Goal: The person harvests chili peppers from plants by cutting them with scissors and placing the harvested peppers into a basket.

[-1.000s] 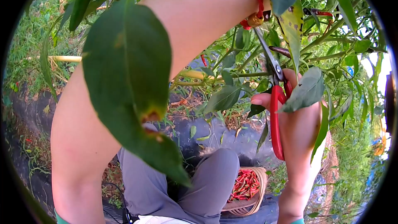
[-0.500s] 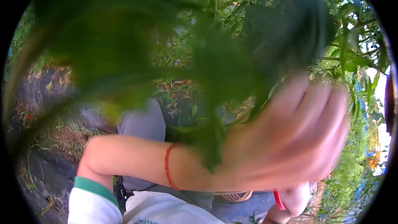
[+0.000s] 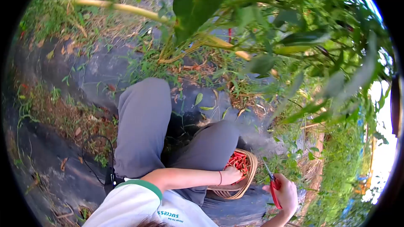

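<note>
My left hand (image 3: pixel 230 176), with a thin red cord on its wrist, is down inside a woven basket (image 3: pixel 253 169). Its fingers look curled against the red chili peppers (image 3: pixel 238 160) there; whatever they grip is too small to make out. To the right of the basket, my right hand (image 3: pixel 287 195) is closed around the red handles of a pair of scissors (image 3: pixel 274 187). The blades point up and away from me, touching no stem.
Leafy plants (image 3: pixel 320 38) hang close in front, with a pale woody stem (image 3: pixel 130 9) crossing at the top. Dark plastic sheeting (image 3: pixel 101 73) covers the ground among weeds and dry leaves. My bent knees (image 3: pixel 145 117) are left of the basket.
My left hand has dropped from close before the camera into the basket. Leaves that blocked the view have moved aside, and the scissors in my right hand now show fully.
</note>
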`<state>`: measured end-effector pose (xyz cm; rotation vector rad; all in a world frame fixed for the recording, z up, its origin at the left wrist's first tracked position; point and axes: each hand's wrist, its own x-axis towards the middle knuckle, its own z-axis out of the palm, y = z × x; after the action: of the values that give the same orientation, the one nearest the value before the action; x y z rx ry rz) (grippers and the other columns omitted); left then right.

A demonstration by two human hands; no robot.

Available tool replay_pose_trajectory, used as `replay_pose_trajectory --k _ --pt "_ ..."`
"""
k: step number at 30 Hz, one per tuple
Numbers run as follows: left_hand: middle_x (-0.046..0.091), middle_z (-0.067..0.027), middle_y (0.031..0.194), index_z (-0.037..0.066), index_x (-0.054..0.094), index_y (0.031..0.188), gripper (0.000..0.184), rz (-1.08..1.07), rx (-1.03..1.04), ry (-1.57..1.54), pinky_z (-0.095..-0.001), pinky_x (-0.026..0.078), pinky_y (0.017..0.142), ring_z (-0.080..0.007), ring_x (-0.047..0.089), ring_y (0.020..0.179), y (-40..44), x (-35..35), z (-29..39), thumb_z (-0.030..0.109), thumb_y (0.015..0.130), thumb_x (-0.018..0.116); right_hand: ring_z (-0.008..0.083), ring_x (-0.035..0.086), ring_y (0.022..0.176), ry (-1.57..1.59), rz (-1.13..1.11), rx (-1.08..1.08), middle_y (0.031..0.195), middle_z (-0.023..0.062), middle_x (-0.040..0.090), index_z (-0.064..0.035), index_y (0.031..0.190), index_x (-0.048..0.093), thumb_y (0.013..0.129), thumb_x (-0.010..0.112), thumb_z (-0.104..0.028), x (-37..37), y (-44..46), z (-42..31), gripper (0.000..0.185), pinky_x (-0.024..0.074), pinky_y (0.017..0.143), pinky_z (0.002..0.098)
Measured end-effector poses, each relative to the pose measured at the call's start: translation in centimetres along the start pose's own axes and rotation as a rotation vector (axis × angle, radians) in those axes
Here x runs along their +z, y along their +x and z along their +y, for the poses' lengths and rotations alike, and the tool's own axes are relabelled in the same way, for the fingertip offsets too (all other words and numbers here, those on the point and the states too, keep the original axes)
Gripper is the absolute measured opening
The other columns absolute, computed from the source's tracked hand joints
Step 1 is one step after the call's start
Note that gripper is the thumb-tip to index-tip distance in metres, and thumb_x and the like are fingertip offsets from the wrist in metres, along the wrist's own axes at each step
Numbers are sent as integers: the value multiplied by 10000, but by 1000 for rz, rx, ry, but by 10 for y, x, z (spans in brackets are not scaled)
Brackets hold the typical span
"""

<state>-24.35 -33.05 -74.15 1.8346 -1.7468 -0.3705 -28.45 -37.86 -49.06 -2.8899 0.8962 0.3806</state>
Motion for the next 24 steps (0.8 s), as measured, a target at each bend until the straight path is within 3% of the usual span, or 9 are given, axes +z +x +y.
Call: replay_pose_trajectory --k 3,6,7,10,13,18,21,23,24 --pt "586 -167 681 3 557 888 205 -24 49 -122 -341 474 445 -258 597 566 3 -65 -12 85 714 486 216 447 463 3 -25 -129 532 68 498 -13 875 564 557 748 -372 1 28 -13 513 388 491 305" --pt "556 -177 685 20 544 794 82 213 -229 -503 -380 448 548 -316 565 632 -20 -182 -48 32 732 491 132 405 457 240 29 -117 519 24 465 -16 920 557 609 736 -339 3 69 -25 483 367 461 272" --pt "545 -181 716 12 522 815 84 714 -281 -589 -402 433 602 -323 555 686 -21 -190 -69 33 767 457 104 394 462 203 71 -115 521 8 456 -19 939 553 638 722 -325 -3 79 -45 461 357 452 259" --pt "464 -219 987 -59 375 1055 240 1325 -214 -287 -381 414 800 -335 497 920 0 -238 -146 -36 817 356 129 445 455 176 228 -280 547 40 499 -18 967 545 692 686 -291 -13 136 -94 412 366 451 265" --pt "434 -258 1037 -70 336 1128 322 1017 -485 -590 -417 381 847 -370 456 991 15 -273 -188 -27 809 354 251 565 614 -26 479 -526 690 135 581 -18 995 535 706 658 -300 -18 199 -136 422 412 543 330" --pt "487 -245 842 -54 230 1185 430 1386 -304 -321 -415 418 708 -381 501 804 50 -268 -214 21 801 411 244 572 634 -4 884 -760 713 124 595 1 993 531 696 654 -336 -11 285 -145 465 425 559 321" --pt "551 -158 667 -44 191 1216 489 1331 -398 -770 -376 459 495 -337 556 584 51 -278 -221 49 799 430 167 543 559 129 183 -521 662 93 579 26 984 534 713 634 -382 -48 292 -180 500 408 485 272" --pt "564 -197 744 -49 230 1180 466 1239 -446 -900 -363 473 580 -330 569 713 53 -289 -224 101 803 460 124 518 532 168 191 -466 640 79 566 47 964 544 729 620 -380 -45 328 -162 492 387 449 249" --pt "564 -195 735 -45 225 1183 455 1291 -431 -1044 -353 479 528 -315 568 633 56 -295 -226 59 790 429 109 510 523 177 192 -445 633 74 562 54 957 547 735 615 -379 -47 334 -159 491 380 436 241"
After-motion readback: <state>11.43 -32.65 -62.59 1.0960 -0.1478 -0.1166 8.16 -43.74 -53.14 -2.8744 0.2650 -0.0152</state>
